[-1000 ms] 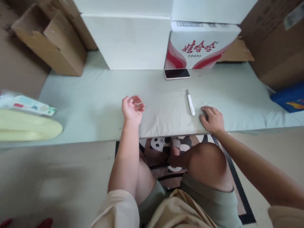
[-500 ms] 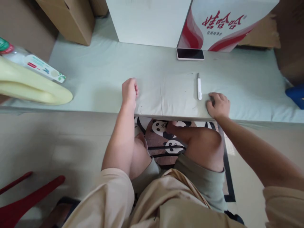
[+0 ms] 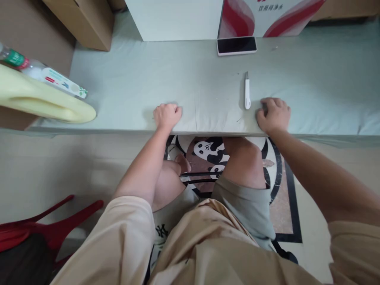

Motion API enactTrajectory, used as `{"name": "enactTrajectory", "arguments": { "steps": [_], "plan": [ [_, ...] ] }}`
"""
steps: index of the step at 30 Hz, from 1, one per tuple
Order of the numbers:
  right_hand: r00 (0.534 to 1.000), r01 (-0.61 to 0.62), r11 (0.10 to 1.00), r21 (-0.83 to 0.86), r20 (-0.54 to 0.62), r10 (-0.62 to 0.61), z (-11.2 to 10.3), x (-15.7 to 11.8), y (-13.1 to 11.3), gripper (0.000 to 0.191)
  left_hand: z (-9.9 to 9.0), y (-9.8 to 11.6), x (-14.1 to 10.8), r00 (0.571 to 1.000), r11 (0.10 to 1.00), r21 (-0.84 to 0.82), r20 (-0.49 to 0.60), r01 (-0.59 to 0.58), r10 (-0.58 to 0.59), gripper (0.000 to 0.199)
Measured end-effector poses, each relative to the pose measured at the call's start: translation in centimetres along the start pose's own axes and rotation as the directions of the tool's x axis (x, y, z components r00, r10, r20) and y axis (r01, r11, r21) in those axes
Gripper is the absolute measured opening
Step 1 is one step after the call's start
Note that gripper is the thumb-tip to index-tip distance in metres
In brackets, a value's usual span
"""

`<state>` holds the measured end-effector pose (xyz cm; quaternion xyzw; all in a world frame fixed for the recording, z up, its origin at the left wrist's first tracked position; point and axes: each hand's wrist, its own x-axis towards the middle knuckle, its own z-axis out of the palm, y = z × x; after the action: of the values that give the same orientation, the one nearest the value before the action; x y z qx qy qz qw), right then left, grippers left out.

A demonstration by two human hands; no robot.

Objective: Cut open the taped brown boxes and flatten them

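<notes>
My left hand [image 3: 168, 115] rests as a closed fist on the pale green tabletop cloth [image 3: 127, 87], close to the front edge. Nothing shows in its fingers. My right hand [image 3: 274, 114] lies palm down on the cloth, fingers loosely bent and the thumb apart from them. It holds nothing that I can see. Just left of it, not touching, is a white utility knife [image 3: 247, 93] with a bit of blade out, pointing away from me. A phone with a dark screen [image 3: 236, 46] lies farther back, at the foot of the boxes.
A white box [image 3: 178, 19] and a red-and-white printed carton [image 3: 270, 19] stand at the back. To the left are a brown cardboard box [image 3: 92, 25], a bottle [image 3: 16, 58], a white printed pack [image 3: 63, 82] and a pale yellow curved object [image 3: 47, 99]. A red chair [image 3: 59, 227] stands lower left.
The view has shifted, and the phone and boxes appear higher. My left fist has turned palm down and shifted slightly right. My right hand keeps its place beside the utility knife.
</notes>
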<state>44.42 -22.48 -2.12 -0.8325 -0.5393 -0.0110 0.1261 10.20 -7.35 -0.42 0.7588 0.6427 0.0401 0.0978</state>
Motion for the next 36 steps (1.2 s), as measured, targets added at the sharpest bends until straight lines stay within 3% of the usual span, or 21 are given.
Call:
{"name": "enactTrajectory", "arguments": {
  "steps": [5, 9, 22, 36],
  "plan": [
    [0.999, -0.023, 0.999, 0.030, 0.026, 0.022, -0.4, 0.0, -0.4, 0.046, -0.1, 0.4, -0.1, 0.999, 0.999, 0.046, 0.021, 0.024, -0.025, 0.055],
    [1.000, -0.024, 0.999, 0.049, -0.002, 0.024, -0.3, 0.0, -0.3, 0.046, 0.0, 0.5, 0.0, 0.998, 0.997, 0.061, 0.037, 0.042, -0.044, 0.059],
    [0.999, -0.033, 0.998, 0.058, 0.021, 0.032, -0.1, 0.0, -0.1, 0.045, 1.3, -0.8, 0.5, 0.995, 0.986, -0.167, -0.103, -0.010, -0.007, 0.055],
    [0.998, -0.052, 0.998, 0.024, 0.031, 0.051, -0.4, -0.1, -0.5, 0.049, 1.1, -0.7, 0.5, 0.997, 0.936, -0.353, -0.076, 0.001, -0.029, 0.046]
  ]
}}
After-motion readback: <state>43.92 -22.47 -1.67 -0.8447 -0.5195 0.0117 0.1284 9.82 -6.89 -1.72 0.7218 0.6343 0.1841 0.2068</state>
